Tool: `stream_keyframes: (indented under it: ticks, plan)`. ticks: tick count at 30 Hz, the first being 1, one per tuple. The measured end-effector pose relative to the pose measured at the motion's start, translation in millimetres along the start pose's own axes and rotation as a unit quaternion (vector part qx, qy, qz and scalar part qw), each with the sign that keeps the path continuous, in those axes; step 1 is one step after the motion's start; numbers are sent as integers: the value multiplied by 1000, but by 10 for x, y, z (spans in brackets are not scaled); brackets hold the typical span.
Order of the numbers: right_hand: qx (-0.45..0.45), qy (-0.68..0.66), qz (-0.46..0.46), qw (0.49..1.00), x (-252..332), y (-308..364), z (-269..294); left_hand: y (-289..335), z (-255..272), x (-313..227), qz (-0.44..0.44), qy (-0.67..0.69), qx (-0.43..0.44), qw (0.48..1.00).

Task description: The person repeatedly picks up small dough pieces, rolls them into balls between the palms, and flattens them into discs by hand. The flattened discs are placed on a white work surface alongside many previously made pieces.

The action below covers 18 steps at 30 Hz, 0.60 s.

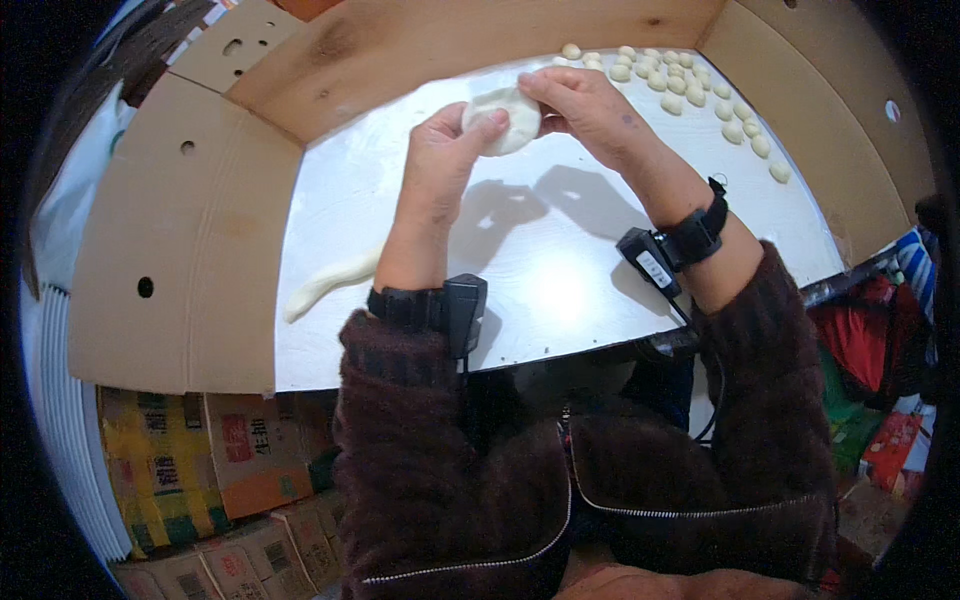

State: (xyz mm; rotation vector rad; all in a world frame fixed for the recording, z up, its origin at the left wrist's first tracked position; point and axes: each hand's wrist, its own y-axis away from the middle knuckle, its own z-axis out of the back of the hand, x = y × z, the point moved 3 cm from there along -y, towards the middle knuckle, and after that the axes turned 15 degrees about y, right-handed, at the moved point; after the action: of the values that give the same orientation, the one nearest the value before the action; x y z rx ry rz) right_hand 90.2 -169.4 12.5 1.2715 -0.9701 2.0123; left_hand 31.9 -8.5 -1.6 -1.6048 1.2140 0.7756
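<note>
Above the far middle of the white work surface [400,330], a flat round of pale dough [513,125] is held up between both hands. My left hand [440,150] pinches its left side, with the thumb lying on the face toward me. At the upper right edge, my right hand [585,110] grips it with thumb and fingers; some fingertips are hidden behind the dough. A long roll of dough [335,280] lies on the left of the surface, partly covered by my left forearm. Several small dough balls [674,84] are spread over the far right corner.
Cardboard walls stand round the surface at the left [190,250], the back [450,50] and the right [810,110]. Cardboard boxes [255,450] are stacked below at the left. A red bag [860,330] sits beyond the right edge. Black devices are strapped to both my wrists.
</note>
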Motion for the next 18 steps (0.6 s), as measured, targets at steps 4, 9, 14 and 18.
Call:
stream_keyframes:
  ticks: [4, 9, 14, 18]
  plan:
    - [23, 13, -16, 1000, -36, 14, -34, 1, -18, 19, -5, -29, 2, 1000]
    - [13, 18, -8, 1000, -46, 9, -65, 31, -25, 11, 62, -94, 45, 993]
    - [42, 69, -9, 997, -32, -20, -25, 30, -12, -16, 81, -94, 36, 992]
    - [-2, 84, -5, 996, 3, 3, -22, 40, -23, -44, 64, -98, 30, 993]
